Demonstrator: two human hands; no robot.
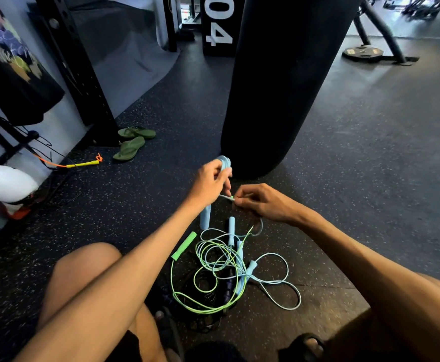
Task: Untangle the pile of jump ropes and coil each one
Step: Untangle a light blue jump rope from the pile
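Observation:
A tangled pile of jump ropes (224, 267) lies on the dark rubber floor between my knees: a green cord with a green handle (184, 245), light blue cords with blue handles (231, 231), and a dark rope under them. My left hand (211, 182) grips a coiled light blue rope (224, 163), whose handle (205, 216) hangs below it. My right hand (262, 202) pinches a thin cord end (226, 197) stretched between both hands.
A black punching bag (279, 82) hangs just beyond my hands. Green flip-flops (132, 142) and a yellow-and-orange rope (83, 163) lie to the left by a black rack (78, 69). A weight plate (362, 52) sits far right.

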